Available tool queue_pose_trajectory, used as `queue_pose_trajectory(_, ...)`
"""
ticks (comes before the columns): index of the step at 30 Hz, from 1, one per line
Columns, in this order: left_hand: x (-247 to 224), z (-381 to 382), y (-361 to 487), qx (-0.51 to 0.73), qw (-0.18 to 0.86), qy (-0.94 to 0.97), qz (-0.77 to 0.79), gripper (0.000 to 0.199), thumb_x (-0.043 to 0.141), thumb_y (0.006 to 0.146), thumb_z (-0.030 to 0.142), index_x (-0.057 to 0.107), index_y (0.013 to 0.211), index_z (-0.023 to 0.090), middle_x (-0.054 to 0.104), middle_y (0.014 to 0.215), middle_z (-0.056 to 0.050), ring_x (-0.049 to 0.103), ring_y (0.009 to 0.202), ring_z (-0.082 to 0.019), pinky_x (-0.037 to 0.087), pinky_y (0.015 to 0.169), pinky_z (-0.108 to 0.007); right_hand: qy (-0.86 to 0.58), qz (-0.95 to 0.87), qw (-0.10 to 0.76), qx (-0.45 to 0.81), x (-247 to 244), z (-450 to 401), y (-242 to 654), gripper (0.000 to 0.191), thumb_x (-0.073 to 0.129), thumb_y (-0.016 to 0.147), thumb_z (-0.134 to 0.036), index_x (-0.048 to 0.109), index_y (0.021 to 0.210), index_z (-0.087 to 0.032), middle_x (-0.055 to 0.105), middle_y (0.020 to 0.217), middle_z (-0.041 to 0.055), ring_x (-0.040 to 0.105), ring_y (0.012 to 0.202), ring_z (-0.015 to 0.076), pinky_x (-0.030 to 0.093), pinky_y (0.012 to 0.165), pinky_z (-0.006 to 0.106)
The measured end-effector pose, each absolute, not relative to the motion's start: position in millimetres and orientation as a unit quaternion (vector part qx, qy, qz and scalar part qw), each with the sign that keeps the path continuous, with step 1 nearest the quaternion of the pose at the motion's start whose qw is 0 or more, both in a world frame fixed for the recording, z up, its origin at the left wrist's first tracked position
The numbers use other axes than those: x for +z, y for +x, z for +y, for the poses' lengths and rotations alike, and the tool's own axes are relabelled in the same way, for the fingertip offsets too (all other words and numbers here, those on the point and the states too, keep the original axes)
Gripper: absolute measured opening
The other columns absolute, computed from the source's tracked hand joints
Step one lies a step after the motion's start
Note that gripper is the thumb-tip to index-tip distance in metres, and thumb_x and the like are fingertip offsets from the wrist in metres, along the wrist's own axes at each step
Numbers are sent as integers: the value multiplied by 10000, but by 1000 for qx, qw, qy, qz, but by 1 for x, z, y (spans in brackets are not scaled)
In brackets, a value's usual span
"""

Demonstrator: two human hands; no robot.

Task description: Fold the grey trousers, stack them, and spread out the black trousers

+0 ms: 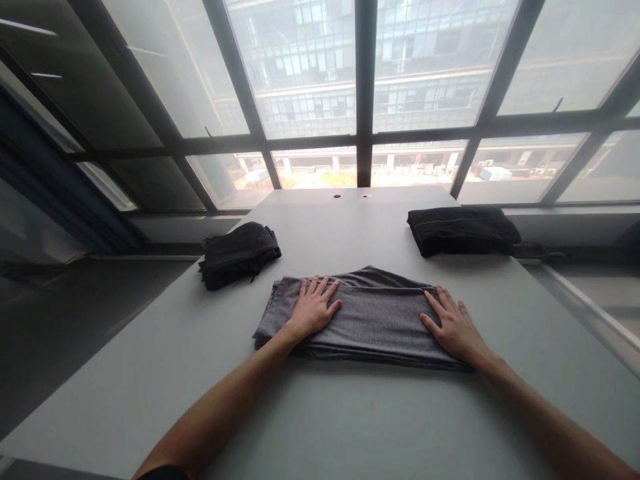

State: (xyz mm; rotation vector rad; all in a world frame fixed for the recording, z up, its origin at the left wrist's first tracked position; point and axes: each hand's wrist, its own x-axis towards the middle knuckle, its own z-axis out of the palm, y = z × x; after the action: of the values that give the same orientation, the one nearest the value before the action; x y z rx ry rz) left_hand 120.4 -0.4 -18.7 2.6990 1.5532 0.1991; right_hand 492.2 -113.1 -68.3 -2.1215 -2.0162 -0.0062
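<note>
- Grey folded garment – I see it lying flat on the middle of the surface, nearest me.
- Left hand – spread, palm down on the garment's left part, not pinching.
- Right hand – spread the same way on its right part.
- Black bundled cloth – beyond, to the left, well apart.
- Black folded cloth – farther back on the right, near the surface's edge.

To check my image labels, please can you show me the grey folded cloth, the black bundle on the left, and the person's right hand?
Grey folded cloth (380, 320), head view, on its top layer between the hands.
Black bundle (239, 257), head view, on its upper surface.
Right hand (455, 327), head view, on the back of the hand.
</note>
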Motion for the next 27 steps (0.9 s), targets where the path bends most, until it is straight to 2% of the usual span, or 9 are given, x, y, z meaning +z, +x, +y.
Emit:
queue_pose_trajectory(4,-21,0,123,71,7,861,504,644,351,1006,582,382,1568,270,303,1649,-98,176,1535,-374,109,1210,-638,-716,-681,153,11,-65,-113,491,683,343,1007,-545,359,1577,-169,171,1673,129,189,1535,291,195,1225,548)
queue_pose_trajectory(7,-17,-7,136,87,13,879,468,595,296,1042,490,347,1583,248,259,1667,-70,149,1548,-325,135,1228,-589,-726,-638,255,29,-57,-112,498,723,323,1001,-545,403,1533,-62,358,1591,202,341,1476,310,315,1192,484)
queue_pose_trajectory(10,-17,-17,150,81,36,913,398,598,248,1057,484,291,1603,243,220,1678,-33,115,1559,-268,133,1250,-518,-765,-550,327,75,-46,-111,512,681,385,966,-539,544,1417,-54,628,1330,225,627,1195,327,501,1022,425)
queue_pose_trajectory(12,-20,-22,156,61,52,922,378,636,264,1043,554,290,1603,253,203,1681,-31,114,1557,-285,122,1249,-531,-794,-492,326,145,-38,-113,520,624,484,921,-514,613,1337,-68,705,1161,209,706,977,309,572,863,394)
queue_pose_trajectory(15,-25,-24,159,41,62,923,377,671,283,1026,607,292,1602,264,181,1683,-39,106,1556,-311,103,1243,-555,-795,-405,331,308,-27,-118,526,577,601,870,-456,617,1283,-52,720,1065,192,719,801,254,597,665,335)
queue_pose_trajectory(17,-26,-24,159,40,60,922,379,668,286,1028,603,287,1604,263,173,1684,-42,101,1556,-311,94,1243,-555,-771,-359,349,394,-20,-120,526,494,639,865,-408,624,1222,-67,719,1017,165,705,728,211,589,594,301)
queue_pose_trajectory(20,-26,-23,158,43,58,922,380,665,291,1028,601,291,1602,265,181,1683,-43,104,1556,-310,96,1242,-557,-742,-340,355,455,-13,-122,526,328,667,873,-372,656,1063,-105,700,909,110,671,661,161,576,574,262)
queue_pose_trajectory(23,-25,-23,158,46,60,922,380,663,293,1026,604,294,1601,273,187,1682,-39,104,1556,-309,97,1243,-552,-721,-338,355,489,-12,-121,530,311,695,872,-418,650,976,-128,654,820,53,623,602,115,528,525,207)
queue_pose_trajectory(27,-25,-24,158,49,64,922,379,657,302,1027,599,300,1599,277,194,1681,-41,110,1556,-310,95,1244,-549,-680,-336,359,544,-16,-121,529,383,730,847,-468,630,1063,-168,557,693,-36,497,505,60,389,426,141)
